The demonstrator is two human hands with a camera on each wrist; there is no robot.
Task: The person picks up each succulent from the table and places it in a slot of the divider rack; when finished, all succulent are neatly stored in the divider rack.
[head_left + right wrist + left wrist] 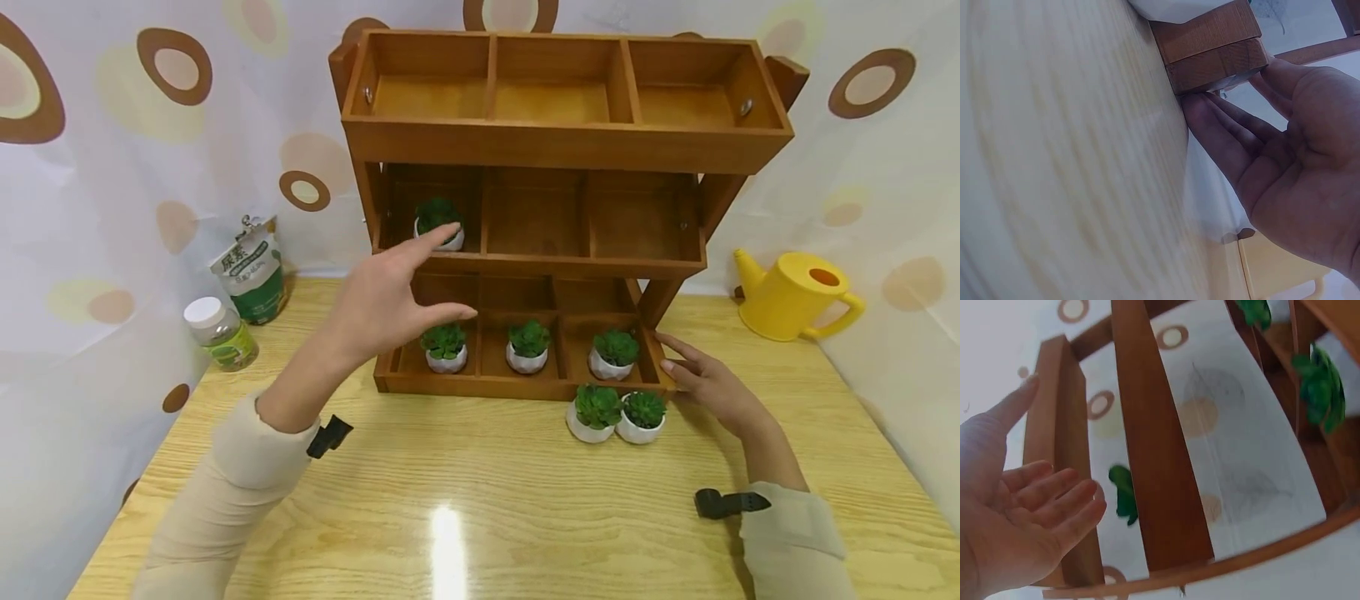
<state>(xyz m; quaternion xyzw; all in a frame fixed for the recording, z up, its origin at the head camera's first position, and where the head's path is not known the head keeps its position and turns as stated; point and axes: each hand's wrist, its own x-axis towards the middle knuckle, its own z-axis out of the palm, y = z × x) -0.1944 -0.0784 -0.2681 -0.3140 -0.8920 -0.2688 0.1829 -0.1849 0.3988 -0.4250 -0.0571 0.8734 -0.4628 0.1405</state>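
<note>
My left hand (382,304) hovers with thumb and index finger spread wide, holding nothing. Behind its index fingertip, a potted succulent (433,218) sits in the left compartment of the middle tier of a wooden shelf (570,148). My right hand (712,387) touches the right end of the shelf's bottom tier; in the right wrist view its fingers lie fairly straight against the wooden corner (1216,59). Bottom-tier compartments hold a left succulent (444,346), a middle one (528,346) and a right one (613,353). Two more, a larger (596,410) and a smaller (642,415), stand on the table.
A yellow watering can (795,296) stands right of the shelf on the wooden table (525,500). At the left are a white-capped bottle (221,333) and a green-and-white pouch (255,275) with a clip. A patterned curtain (97,217) hangs behind.
</note>
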